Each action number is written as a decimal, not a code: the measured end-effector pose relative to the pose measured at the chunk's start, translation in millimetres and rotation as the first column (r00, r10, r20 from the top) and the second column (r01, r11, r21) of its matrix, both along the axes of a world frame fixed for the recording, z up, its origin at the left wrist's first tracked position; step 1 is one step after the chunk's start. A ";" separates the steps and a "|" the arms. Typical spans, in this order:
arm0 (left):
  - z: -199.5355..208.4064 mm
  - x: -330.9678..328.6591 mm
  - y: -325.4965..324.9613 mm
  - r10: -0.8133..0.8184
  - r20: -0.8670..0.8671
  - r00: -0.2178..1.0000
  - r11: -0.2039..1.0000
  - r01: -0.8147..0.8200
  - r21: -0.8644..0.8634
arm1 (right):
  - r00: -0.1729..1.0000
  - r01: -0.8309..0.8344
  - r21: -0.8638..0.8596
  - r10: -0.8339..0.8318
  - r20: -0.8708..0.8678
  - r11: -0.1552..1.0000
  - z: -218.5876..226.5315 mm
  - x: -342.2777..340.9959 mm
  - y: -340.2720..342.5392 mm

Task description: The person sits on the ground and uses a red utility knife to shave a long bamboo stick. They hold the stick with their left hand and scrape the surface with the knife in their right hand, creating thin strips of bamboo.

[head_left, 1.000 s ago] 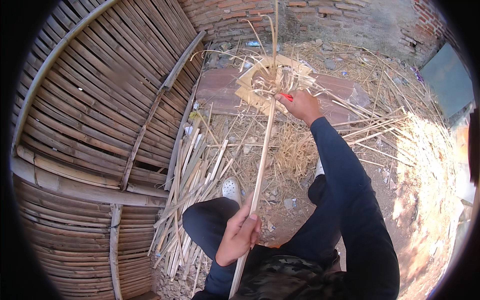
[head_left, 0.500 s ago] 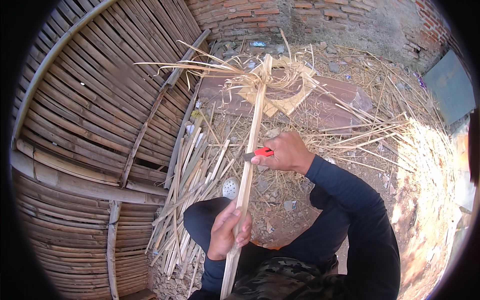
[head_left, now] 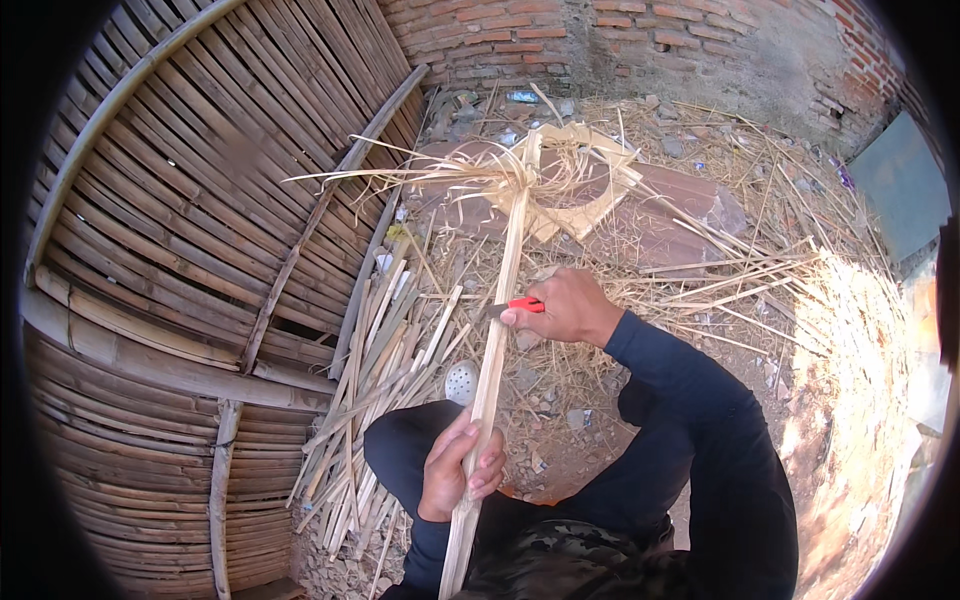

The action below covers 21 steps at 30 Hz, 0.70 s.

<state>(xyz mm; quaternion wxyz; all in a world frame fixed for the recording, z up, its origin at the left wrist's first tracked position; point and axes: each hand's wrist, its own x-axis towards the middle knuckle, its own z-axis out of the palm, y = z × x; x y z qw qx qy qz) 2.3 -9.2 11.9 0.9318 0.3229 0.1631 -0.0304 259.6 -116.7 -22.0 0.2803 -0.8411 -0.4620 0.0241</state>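
A long pale bamboo strip (head_left: 487, 388) runs from my lap up toward the far ground, with thin curled shavings (head_left: 505, 172) bunched around its far end. My left hand (head_left: 462, 468) is closed around its near part, fingers wrapped over it. My right hand (head_left: 570, 308) grips a knife with a red handle (head_left: 527, 304). Its dark blade (head_left: 496, 311) lies across the strip about midway along, touching it. How deep the edge sits in the bamboo I cannot tell.
Split bamboo sticks (head_left: 375, 370) are piled at left beside a slatted bamboo wall (head_left: 190, 190). A brown board (head_left: 670, 205) lies under the shavings. A brick wall (head_left: 510, 38) closes the back, and a grey-green panel (head_left: 898, 188) leans at right. A white perforated shoe (head_left: 461, 381) shows by my knee.
The whole view has shifted slightly. My left hand still holds the bamboo strip, and the knife in my right hand stays at about the same place along it, its blade tilted slightly differently.
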 end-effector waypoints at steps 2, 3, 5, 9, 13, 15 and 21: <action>2.3 -1.3 2.4 0.011 0.018 1.000 0.996 -0.010 -0.089 | 0.996 -0.087 0.084 0.084 0.035 0.993 2.2 -21.2 1.5; 3.1 -3.0 1.6 0.017 0.021 1.000 0.992 -0.015 -0.127 | 0.992 -0.105 0.132 0.094 0.083 0.986 3.3 -20.1 -0.4; 3.3 -6.3 1.4 0.011 0.041 0.999 0.980 -0.003 -0.197 | 0.986 -0.076 0.160 0.049 0.161 0.984 -0.2 -6.8 0.2; 12.3 -6.4 -9.9 -0.064 0.059 0.996 0.981 0.074 -0.180 | 0.942 0.237 0.231 -0.282 0.184 0.944 -8.2 61.3 -10.1; 9.9 -9.7 -14.9 -0.080 0.047 0.996 0.991 0.084 -0.105 | 0.935 0.314 0.200 -0.339 0.106 0.928 0.5 74.4 -16.9; 9.4 -9.2 -11.1 -0.044 0.037 0.998 0.998 0.045 -0.032 | 0.984 0.137 0.155 -0.153 0.094 0.978 0.1 30.6 -15.1; 18.5 -5.8 -5.7 -0.035 0.008 0.999 0.991 0.034 0.132 | 0.983 -0.032 0.260 -0.017 0.184 0.965 -6.0 1.0 -4.2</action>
